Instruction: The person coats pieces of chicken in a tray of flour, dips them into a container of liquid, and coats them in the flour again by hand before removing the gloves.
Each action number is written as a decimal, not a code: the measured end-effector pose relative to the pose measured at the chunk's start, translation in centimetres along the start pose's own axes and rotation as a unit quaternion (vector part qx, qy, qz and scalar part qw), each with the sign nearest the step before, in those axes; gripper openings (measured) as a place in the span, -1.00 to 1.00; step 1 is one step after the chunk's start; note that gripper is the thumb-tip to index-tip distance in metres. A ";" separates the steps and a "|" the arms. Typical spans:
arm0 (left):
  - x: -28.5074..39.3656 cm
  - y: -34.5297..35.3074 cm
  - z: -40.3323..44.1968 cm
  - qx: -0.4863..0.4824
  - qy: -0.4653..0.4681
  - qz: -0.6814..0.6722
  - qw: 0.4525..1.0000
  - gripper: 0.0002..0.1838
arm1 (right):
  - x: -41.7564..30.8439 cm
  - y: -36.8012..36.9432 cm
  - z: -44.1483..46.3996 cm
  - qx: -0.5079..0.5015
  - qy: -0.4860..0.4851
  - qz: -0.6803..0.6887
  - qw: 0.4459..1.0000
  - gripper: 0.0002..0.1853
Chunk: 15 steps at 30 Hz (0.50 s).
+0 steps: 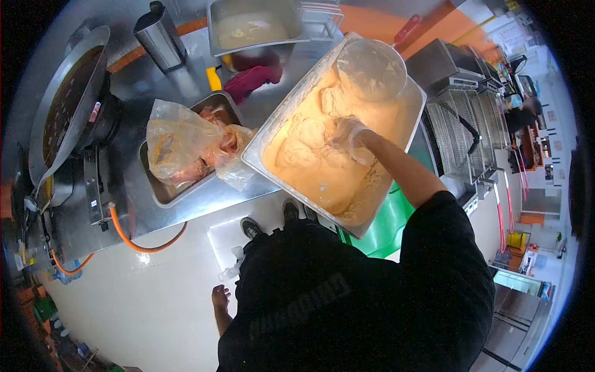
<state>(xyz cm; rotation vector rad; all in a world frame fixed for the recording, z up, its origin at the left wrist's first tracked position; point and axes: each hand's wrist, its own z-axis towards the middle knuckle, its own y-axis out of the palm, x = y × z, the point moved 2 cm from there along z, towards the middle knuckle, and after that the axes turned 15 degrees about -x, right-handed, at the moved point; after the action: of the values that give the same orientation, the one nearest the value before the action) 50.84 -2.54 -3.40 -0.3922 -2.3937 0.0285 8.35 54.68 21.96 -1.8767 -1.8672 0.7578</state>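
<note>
My right hand point(349, 132), in a thin clear plastic glove, reaches down into a large metal tray point(248, 156) of orange-tinted flour point(338, 186). Flour-coated pieces point(308, 132) that look like meat lie right beside it. Its fingertips are lost in the flour, so their grip is hidden. At the tray's far end rests a round translucent bowl point(372, 69). My left hand point(220, 296) hangs low by my side above the floor, holding nothing, its fingers loosely bent and apart. Left of the flour, a smaller metal pan point(166, 195) holds raw meat point(193, 170) and a clear plastic bag point(176, 137).
A wide wok-like pan point(101, 46) of dark liquid stands at far left, near an orange hose point(133, 247). Behind are a metal container point(254, 46) of pale liquid and a dark red cloth point(253, 82). Wire fryer baskets point(462, 133) stand at right, above a green bin point(387, 223).
</note>
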 end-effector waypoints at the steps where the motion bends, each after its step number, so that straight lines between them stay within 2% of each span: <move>1: 0.3 -0.2 0.2 0.000 -0.018 -0.013 1.000 -0.57 | -0.3 -0.1 0.0 -0.006 0.010 0.000 1.000 -0.36; 3: 0.6 -0.7 0.8 0.014 -0.097 -0.094 0.991 -0.57 | -0.7 0.1 -0.5 0.036 -0.007 -0.029 0.999 -0.36; 4: 0.6 -0.8 0.8 0.026 -0.104 -0.115 0.988 -0.58 | -0.9 0.2 -0.7 0.057 -0.016 -0.043 0.997 -0.36; 7: 0.9 -1.0 0.8 0.052 -0.118 -0.155 0.979 -0.59 | 0.1 -0.6 -2.5 0.031 -0.104 0.055 0.993 -0.37; 9: 1.1 -1.0 0.4 0.056 -0.121 -0.156 0.979 -0.60 | -1.2 -1.0 -3.6 -0.043 -0.035 -0.004 0.998 -0.36; 10: 0.1 -1.1 0.6 0.039 -0.096 -0.107 0.989 -0.60 | -1.8 -1.1 -4.1 -0.079 -0.001 -0.035 0.996 -0.35; 11: -1.0 -1.2 0.6 0.023 -0.071 -0.058 0.996 -0.60 | -2.0 -1.2 -4.5 -0.085 0.004 -0.073 0.994 -0.35; 13: -0.5 -0.7 0.1 0.018 -0.062 -0.046 0.997 -0.60 | -2.1 -1.1 -4.9 -0.098 0.013 -0.147 0.984 -0.35; 15: 0.0 -0.1 -0.7 0.038 -0.093 -0.116 0.988 -0.60 | 0.1 0.5 -4.1 -0.041 -0.080 -0.132 0.987 -0.38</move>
<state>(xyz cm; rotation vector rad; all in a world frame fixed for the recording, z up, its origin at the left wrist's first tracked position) 51.25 -2.74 -2.85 -0.0769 -2.5997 0.0523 11.29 55.16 24.83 -1.6094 -2.2221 0.7718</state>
